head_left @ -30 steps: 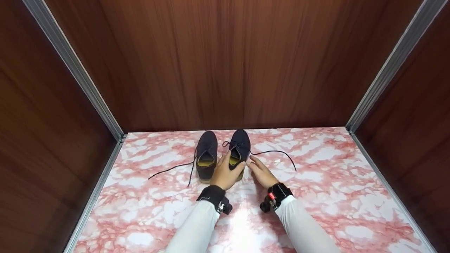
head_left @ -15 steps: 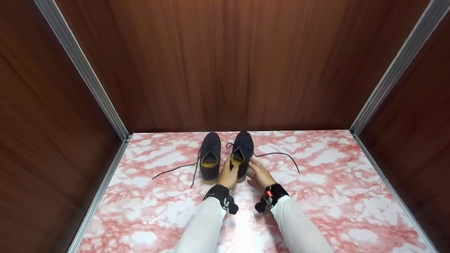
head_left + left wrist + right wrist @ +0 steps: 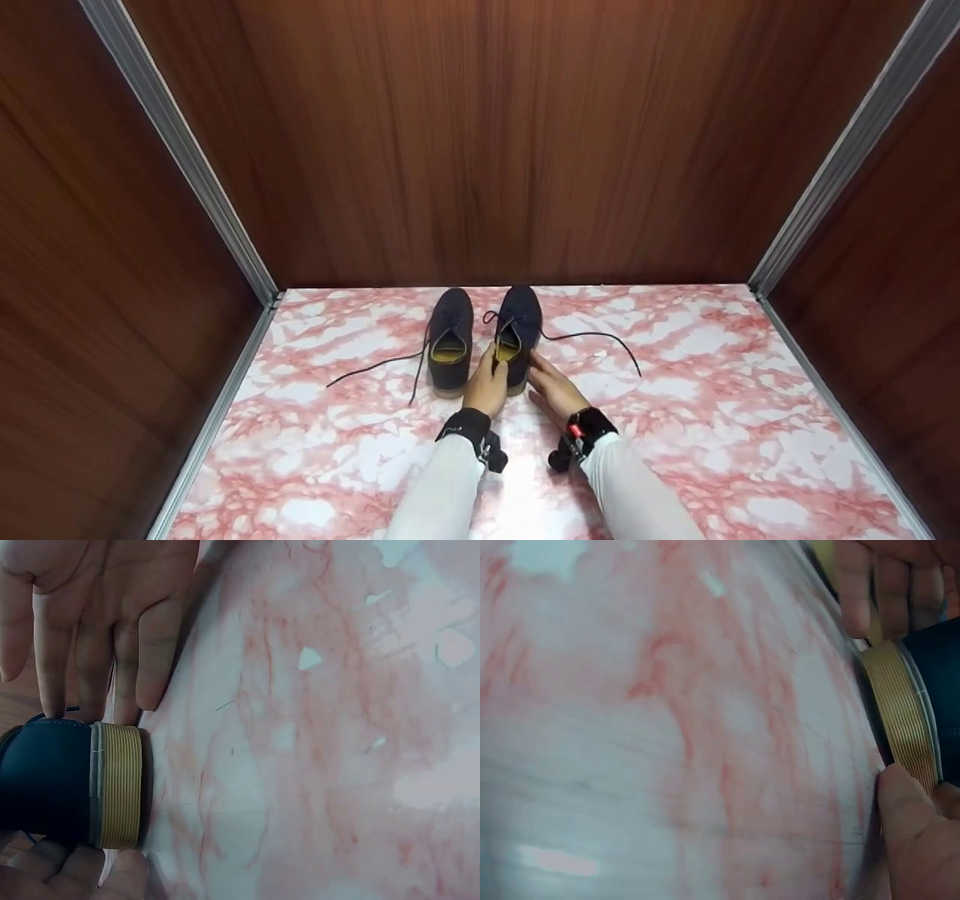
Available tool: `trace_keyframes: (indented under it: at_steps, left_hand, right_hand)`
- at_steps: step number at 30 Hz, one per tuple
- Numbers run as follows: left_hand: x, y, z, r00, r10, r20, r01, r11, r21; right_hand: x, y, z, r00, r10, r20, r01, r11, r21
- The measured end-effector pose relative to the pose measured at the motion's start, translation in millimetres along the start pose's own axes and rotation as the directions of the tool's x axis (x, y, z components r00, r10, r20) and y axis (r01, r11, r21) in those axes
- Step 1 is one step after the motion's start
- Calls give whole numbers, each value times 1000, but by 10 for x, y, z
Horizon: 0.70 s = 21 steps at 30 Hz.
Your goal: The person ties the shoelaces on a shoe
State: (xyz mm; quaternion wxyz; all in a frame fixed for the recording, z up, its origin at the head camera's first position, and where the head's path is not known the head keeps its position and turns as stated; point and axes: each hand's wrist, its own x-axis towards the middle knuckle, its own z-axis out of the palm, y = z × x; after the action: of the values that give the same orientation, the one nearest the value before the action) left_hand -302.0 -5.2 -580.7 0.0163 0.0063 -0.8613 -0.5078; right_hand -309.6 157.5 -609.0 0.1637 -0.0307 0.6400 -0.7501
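Note:
Two dark navy lace-up shoes stand side by side in the head view, toes toward the back wall: a left shoe [image 3: 451, 319] and a right shoe [image 3: 520, 309]. My left hand [image 3: 486, 388] lies along the right shoe's left side, thumb near the collar at the heel. Against its other side, the fairly straight fingers of my right hand [image 3: 555, 390] touch near the heel. The wrist views show fingers on both sides of the heel [image 3: 49, 778] and its tan ribbed sole [image 3: 901, 712]. A dark lace [image 3: 592, 334] trails from the right shoe.
The left shoe's laces [image 3: 375, 364] lie loose to the left on the red-and-white marbled surface [image 3: 675, 420]. A brown wood-grain panel [image 3: 480, 150] rises close behind the toes. Similar side panels [image 3: 97, 300] with grey metal edge strips [image 3: 195, 154] enclose the surface.
My left hand has shifted from over the right shoe's heel and opening to its left side. My right hand has come in against the other side. Both shoes stay on the surface.

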Motion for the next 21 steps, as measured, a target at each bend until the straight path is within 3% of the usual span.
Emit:
trace_keyframes:
  at_steps: [7, 15, 21]
  left_hand:
    - [-41, -44, 16, 1000, -9, -11, 9, 1000, 18]
    - [-212, -81, 20, 1000, 4, -2, -4, 1000, -17]
    - [-376, -161, -12, 999, 34, -8, -34, 998, -61]
  right_hand:
    - [-41, 7, 44, 999, -8, -32, 7, 1000, -22]
    - [-173, 47, 54, 999, -33, -36, 32, 999, -32]
    - [-353, 54, 83, 999, -32, -16, 30, 995, -100]
